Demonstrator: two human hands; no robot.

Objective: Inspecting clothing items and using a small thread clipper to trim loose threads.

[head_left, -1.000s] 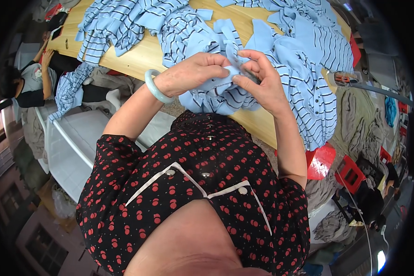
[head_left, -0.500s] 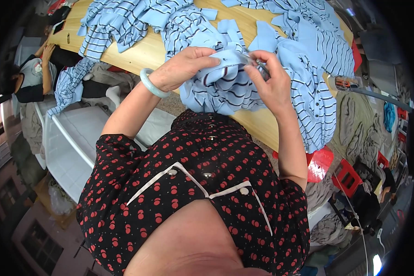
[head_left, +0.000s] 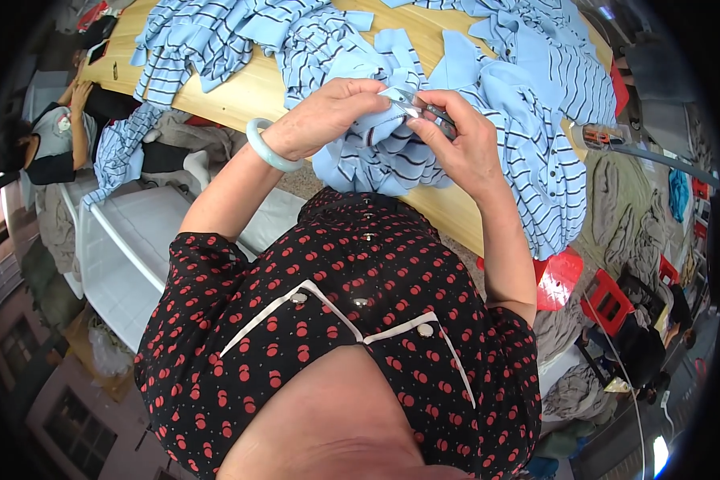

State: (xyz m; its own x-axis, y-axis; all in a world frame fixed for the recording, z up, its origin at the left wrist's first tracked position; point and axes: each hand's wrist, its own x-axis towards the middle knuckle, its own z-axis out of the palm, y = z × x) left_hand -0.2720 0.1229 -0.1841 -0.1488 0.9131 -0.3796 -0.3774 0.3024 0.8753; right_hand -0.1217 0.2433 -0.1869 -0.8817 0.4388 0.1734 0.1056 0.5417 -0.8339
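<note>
My left hand (head_left: 320,118), with a pale bangle at the wrist, pinches the light-blue band edge of a striped shirt (head_left: 356,160). The shirt's body lies bunched on the table below. In my right hand (head_left: 470,148) is a pair of thread snips (head_left: 438,118), dark-handled, with bright blades pointing left. Their tips meet the blue edge close to my left fingertips. Whether the blades are closed on a thread is too small to tell.
More blue striped shirts (head_left: 556,152) lie heaped over the wooden table (head_left: 248,96). A white bin (head_left: 136,248) stands at the left, near a seated person (head_left: 56,132) with a striped shirt. At the right are a red stool (head_left: 608,302) and piled grey cloth (head_left: 620,200).
The snips have moved left onto the blue edge, their blades now showing clearly beside my left fingers. My right hand has shifted slightly left with them.
</note>
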